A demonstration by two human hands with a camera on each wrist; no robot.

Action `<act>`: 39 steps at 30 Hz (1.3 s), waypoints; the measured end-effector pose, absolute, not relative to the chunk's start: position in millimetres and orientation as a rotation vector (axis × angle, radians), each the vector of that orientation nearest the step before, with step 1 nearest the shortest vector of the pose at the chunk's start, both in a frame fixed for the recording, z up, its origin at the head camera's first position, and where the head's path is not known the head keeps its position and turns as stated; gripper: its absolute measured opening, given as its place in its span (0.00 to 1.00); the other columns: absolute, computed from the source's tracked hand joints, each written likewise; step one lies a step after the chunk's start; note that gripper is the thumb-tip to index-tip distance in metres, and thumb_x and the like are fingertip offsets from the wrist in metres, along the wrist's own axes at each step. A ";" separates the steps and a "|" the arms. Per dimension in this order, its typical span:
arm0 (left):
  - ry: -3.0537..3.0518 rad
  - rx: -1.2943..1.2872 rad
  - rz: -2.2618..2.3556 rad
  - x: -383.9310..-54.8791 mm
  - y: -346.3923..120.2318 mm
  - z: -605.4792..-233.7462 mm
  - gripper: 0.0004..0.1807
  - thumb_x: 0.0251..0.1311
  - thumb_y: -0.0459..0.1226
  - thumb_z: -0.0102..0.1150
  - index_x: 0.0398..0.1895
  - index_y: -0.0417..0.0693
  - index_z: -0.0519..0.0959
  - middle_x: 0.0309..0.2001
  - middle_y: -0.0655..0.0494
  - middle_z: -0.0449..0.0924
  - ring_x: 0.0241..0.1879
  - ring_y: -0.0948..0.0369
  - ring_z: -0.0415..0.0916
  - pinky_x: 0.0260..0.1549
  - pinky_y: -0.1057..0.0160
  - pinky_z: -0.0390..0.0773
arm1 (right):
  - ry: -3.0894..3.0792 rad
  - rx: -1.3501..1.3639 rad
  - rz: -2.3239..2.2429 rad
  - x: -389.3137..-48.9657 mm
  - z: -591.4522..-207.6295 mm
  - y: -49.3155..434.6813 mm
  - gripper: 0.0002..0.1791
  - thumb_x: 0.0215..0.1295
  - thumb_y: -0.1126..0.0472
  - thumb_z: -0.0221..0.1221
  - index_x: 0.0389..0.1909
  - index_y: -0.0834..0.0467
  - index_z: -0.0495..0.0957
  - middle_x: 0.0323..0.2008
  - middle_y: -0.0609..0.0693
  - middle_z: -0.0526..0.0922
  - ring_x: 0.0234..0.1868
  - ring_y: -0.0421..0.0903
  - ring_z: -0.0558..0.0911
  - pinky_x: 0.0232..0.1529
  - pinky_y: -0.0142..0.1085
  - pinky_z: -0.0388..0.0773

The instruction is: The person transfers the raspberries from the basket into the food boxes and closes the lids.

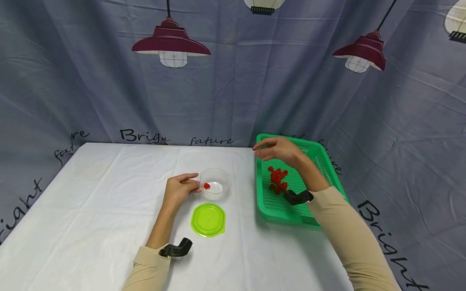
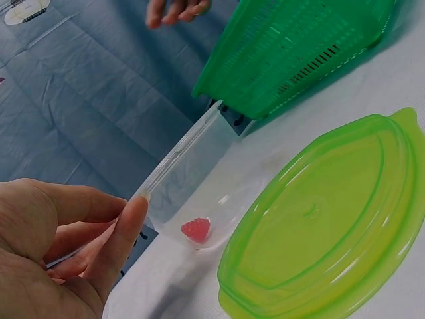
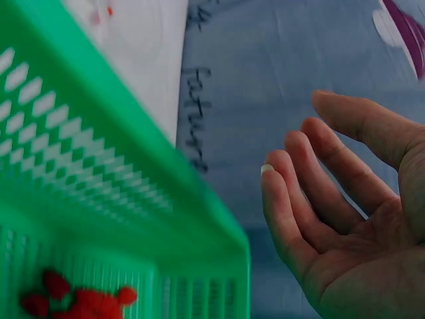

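My left hand pinches the near-left rim of a clear plastic container between thumb and fingers. One red raspberry lies inside the container, at its bottom. In front of it a bright green lid rests flat on the table. My right hand is raised over the back left part of a green basket, its fingers loosely bent with nothing between them. In the right wrist view its palm and fingertips show bare. Several red raspberries lie in a small heap on the basket floor below.
A white cloth covers the table. Behind it and at both sides hangs a grey-blue curtain with printed lamps and lettering. The basket's slotted walls stand up around the raspberries at the table's right side.
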State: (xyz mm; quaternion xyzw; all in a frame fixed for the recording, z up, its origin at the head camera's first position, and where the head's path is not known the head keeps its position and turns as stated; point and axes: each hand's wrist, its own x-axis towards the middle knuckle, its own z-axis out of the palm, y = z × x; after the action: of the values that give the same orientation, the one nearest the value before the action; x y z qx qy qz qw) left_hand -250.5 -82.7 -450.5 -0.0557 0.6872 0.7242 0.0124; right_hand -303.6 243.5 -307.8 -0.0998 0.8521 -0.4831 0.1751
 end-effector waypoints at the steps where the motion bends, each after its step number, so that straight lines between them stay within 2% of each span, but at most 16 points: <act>1: 2.143 -0.176 2.255 -250.5 -82.7 -450.4 0.18 0.60 0.24 0.64 0.55 0.32 0.82 0.39 0.37 0.87 0.25 0.63 0.85 0.44 0.51 0.89 | 2.427 -0.283 -1.365 -304.6 -309.1 250.7 0.22 0.67 0.59 0.66 0.59 0.63 0.80 0.63 0.60 0.78 0.59 0.57 0.82 0.62 0.49 0.81; 4: 2.146 -0.181 2.246 -250.3 -82.7 -450.2 0.18 0.60 0.24 0.64 0.55 0.33 0.82 0.41 0.35 0.87 0.25 0.63 0.86 0.45 0.50 0.88 | 2.451 -0.273 -1.353 -305.7 -313.7 271.1 0.24 0.68 0.59 0.65 0.62 0.65 0.77 0.64 0.62 0.77 0.58 0.55 0.82 0.61 0.47 0.81; 9: 2.145 -0.179 2.248 -250.5 -82.8 -450.3 0.19 0.60 0.24 0.64 0.56 0.32 0.82 0.40 0.36 0.87 0.25 0.63 0.86 0.43 0.53 0.89 | 2.465 -0.173 -1.321 -305.0 -325.5 299.4 0.24 0.69 0.58 0.64 0.62 0.64 0.77 0.65 0.63 0.76 0.56 0.50 0.83 0.61 0.45 0.82; 12: 2.142 -0.178 2.254 -250.5 -83.1 -450.3 0.19 0.60 0.24 0.64 0.56 0.32 0.82 0.41 0.36 0.87 0.25 0.63 0.86 0.43 0.54 0.89 | 2.454 -0.116 -1.289 -304.9 -333.5 311.7 0.24 0.70 0.59 0.63 0.64 0.64 0.76 0.66 0.64 0.75 0.59 0.54 0.82 0.62 0.46 0.81; 16: 2.135 -0.175 2.261 -251.1 -83.3 -450.9 0.19 0.60 0.24 0.64 0.55 0.32 0.82 0.41 0.35 0.87 0.25 0.63 0.85 0.42 0.54 0.89 | 2.401 -0.056 -1.274 -305.5 -345.2 325.8 0.26 0.72 0.62 0.61 0.67 0.66 0.72 0.68 0.66 0.72 0.66 0.63 0.75 0.68 0.52 0.75; 19: 2.128 -0.177 2.264 -251.1 -83.3 -451.3 0.19 0.60 0.24 0.65 0.55 0.31 0.82 0.38 0.38 0.87 0.25 0.63 0.85 0.40 0.57 0.90 | 2.354 -0.038 -1.276 -307.8 -354.2 335.8 0.29 0.71 0.63 0.61 0.69 0.69 0.69 0.70 0.68 0.69 0.70 0.66 0.70 0.72 0.56 0.70; 23: 2.123 -0.178 2.268 -250.8 -82.3 -450.9 0.19 0.59 0.24 0.65 0.55 0.31 0.82 0.35 0.43 0.88 0.25 0.62 0.85 0.38 0.58 0.90 | 2.330 -0.047 -1.248 -311.5 -364.8 349.6 0.30 0.71 0.62 0.61 0.70 0.69 0.67 0.70 0.68 0.69 0.70 0.67 0.70 0.73 0.56 0.69; 27: 2.121 -0.183 2.265 -251.6 -82.2 -450.6 0.19 0.59 0.25 0.66 0.55 0.32 0.82 0.35 0.44 0.88 0.25 0.62 0.85 0.40 0.57 0.90 | 2.325 -0.049 -1.208 -313.9 -372.7 360.0 0.30 0.71 0.61 0.61 0.70 0.69 0.68 0.68 0.68 0.71 0.69 0.67 0.71 0.72 0.55 0.70; 32: 2.128 -0.187 2.265 -251.8 -83.1 -450.5 0.19 0.59 0.25 0.66 0.55 0.32 0.82 0.35 0.44 0.88 0.25 0.62 0.85 0.38 0.60 0.90 | 2.307 -0.022 -1.181 -317.0 -380.9 365.8 0.27 0.71 0.61 0.62 0.67 0.69 0.71 0.67 0.68 0.73 0.67 0.66 0.74 0.71 0.56 0.71; 39: 2.128 -0.180 2.266 -251.0 -82.6 -451.4 0.18 0.59 0.24 0.66 0.54 0.32 0.82 0.34 0.44 0.88 0.25 0.62 0.85 0.37 0.61 0.90 | 2.264 -0.014 -1.135 -320.6 -393.6 368.7 0.25 0.71 0.61 0.62 0.65 0.68 0.74 0.71 0.67 0.68 0.67 0.63 0.75 0.68 0.52 0.75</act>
State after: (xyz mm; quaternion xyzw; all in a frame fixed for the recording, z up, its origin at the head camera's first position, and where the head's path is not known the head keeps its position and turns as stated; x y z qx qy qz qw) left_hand -251.0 -82.6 -451.4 -0.0577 0.6833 0.7277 0.0139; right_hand -320.6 368.7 -393.6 -0.0053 0.8529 -0.4275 0.2996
